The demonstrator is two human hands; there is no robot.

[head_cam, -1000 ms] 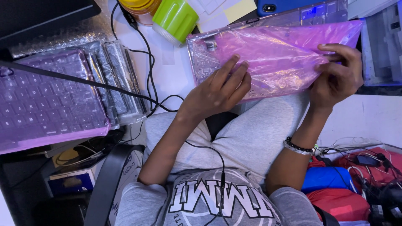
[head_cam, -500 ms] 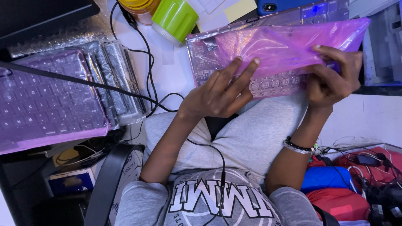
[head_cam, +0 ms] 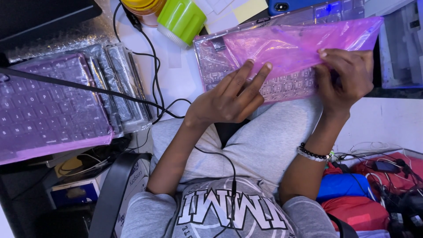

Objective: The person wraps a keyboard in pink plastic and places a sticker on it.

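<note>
A flat keyboard (head_cam: pixel 288 86) lies across my lap, half covered by a pink plastic bag (head_cam: pixel 291 46). My left hand (head_cam: pixel 229 99) rests flat on the keyboard's near edge with its fingers spread, pressing on the keys and the bag's lower edge. My right hand (head_cam: pixel 346 77) pinches the bag and the right end of the keyboard between thumb and fingers. A beaded bracelet (head_cam: pixel 313 153) sits on my right wrist. The keyboard's lower rows of keys show bare below the bag.
A stack of bagged keyboards (head_cam: pixel 48 105) and clear-wrapped ones (head_cam: pixel 116 86) lies at the left. Black cables (head_cam: pixel 150 75) cross the white table. A green cup (head_cam: pixel 181 20) and a blue phone (head_cam: pixel 299 5) sit beyond. Red and blue bags (head_cam: pixel 352 194) lie at the right.
The pink bag has slid up, baring the keyboard's lower key rows. My left hand's fingers have spread and moved up onto the keys. My right hand has shifted its grip lower.
</note>
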